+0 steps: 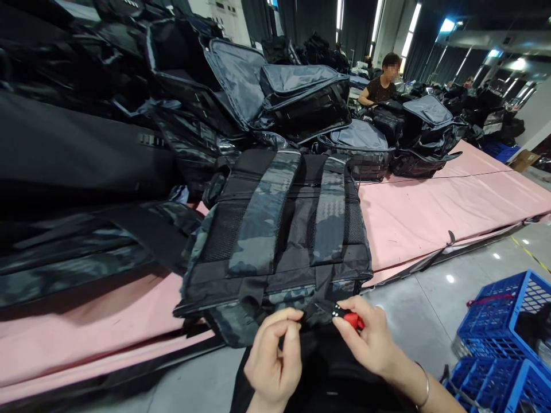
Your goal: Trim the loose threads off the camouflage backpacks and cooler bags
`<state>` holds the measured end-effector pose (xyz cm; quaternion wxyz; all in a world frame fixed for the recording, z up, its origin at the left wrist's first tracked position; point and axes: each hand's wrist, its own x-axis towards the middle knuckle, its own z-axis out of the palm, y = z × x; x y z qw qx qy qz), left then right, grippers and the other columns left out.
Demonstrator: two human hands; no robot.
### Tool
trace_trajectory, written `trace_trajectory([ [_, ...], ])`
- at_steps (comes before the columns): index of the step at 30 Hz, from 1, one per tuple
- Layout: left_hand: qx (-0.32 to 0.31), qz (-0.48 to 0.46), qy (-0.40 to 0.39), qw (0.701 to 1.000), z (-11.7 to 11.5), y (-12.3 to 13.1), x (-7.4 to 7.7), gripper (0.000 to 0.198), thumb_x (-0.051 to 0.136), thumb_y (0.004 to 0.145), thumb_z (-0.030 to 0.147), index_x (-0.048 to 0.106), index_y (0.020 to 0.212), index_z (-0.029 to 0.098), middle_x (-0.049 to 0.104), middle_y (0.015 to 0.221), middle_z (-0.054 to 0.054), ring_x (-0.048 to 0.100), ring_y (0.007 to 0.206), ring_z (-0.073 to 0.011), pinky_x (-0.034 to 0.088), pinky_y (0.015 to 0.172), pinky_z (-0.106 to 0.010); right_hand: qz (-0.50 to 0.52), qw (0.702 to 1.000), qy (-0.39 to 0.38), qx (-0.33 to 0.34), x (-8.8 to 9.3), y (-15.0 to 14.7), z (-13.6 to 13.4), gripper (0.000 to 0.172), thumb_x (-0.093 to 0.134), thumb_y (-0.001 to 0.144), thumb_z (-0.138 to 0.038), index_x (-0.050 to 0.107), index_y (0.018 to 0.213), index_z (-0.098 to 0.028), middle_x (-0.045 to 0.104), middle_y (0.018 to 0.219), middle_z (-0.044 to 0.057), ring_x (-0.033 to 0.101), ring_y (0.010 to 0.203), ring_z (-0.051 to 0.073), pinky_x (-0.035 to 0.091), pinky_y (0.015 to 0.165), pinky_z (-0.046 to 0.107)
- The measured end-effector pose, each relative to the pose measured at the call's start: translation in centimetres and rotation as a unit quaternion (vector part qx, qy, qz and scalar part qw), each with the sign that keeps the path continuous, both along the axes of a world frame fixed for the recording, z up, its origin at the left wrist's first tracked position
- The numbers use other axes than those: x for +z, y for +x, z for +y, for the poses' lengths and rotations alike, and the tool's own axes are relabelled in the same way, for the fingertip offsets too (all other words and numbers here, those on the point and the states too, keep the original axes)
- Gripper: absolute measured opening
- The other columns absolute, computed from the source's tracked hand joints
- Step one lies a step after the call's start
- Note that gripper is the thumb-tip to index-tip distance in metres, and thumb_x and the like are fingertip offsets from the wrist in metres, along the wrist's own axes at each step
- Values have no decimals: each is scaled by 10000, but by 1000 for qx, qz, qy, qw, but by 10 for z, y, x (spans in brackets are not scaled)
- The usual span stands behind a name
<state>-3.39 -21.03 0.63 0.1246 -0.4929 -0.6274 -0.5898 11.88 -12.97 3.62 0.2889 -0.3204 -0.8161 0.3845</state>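
Observation:
A dark camouflage backpack (279, 229) lies back-side up on the pink table (430, 212), its shoulder straps facing me and its bottom edge over the table's front. My left hand (273, 358) is closed in a pinch on the black fabric at the bag's bottom edge. My right hand (370, 338) is closed on a small red and black tool (349, 317), whose tip touches the same bottom edge by a strap end. A bracelet sits on my right wrist.
Piles of black and camouflage bags (129, 115) fill the left and back of the table, some lying open with grey lining (301, 86). A person (383, 83) sits at the far end. Blue plastic crates (512, 327) stand on the grey floor at lower right.

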Motion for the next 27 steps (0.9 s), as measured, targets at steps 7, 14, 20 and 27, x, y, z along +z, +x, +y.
trace_trajectory([
  [7, -34, -58, 0, 998, -6, 1, 4, 261, 404, 854, 104, 518, 632, 181, 609, 716, -46, 602, 676, -157, 488, 610, -291, 13, 1000, 3, -15, -12, 0, 3, 156, 539, 850, -301, 598, 933, -183, 546, 618, -38, 478, 516, 88, 378, 521, 205],
  [14, -30, -52, -132, 989, -5, -4, 13, 87, 513, 851, 237, 584, 839, 189, 649, 865, -52, 642, 736, -155, 530, 670, -265, 52, 993, -100, -26, -12, -4, 4, 167, 470, 894, -329, 537, 932, -180, 448, 562, -68, 417, 494, 89, 358, 496, 200],
  [20, -47, 50, -158, 985, -3, 2, 15, 57, 537, 848, 240, 585, 841, 210, 635, 742, -4, 624, 663, -129, 506, 618, -220, 17, 991, -130, -23, -9, -18, 8, 113, 482, 850, -273, 534, 920, -201, 472, 650, -59, 429, 578, 97, 382, 563, 202],
  [27, -4, 134, -102, 986, 0, 15, 12, 129, 560, 810, 88, 561, 728, 188, 575, 642, 9, 556, 584, -113, 452, 602, -235, 66, 971, -224, -45, -16, -41, 17, 282, 594, 749, -348, 428, 589, -186, 343, 527, -76, 307, 505, 71, 280, 460, 185],
])
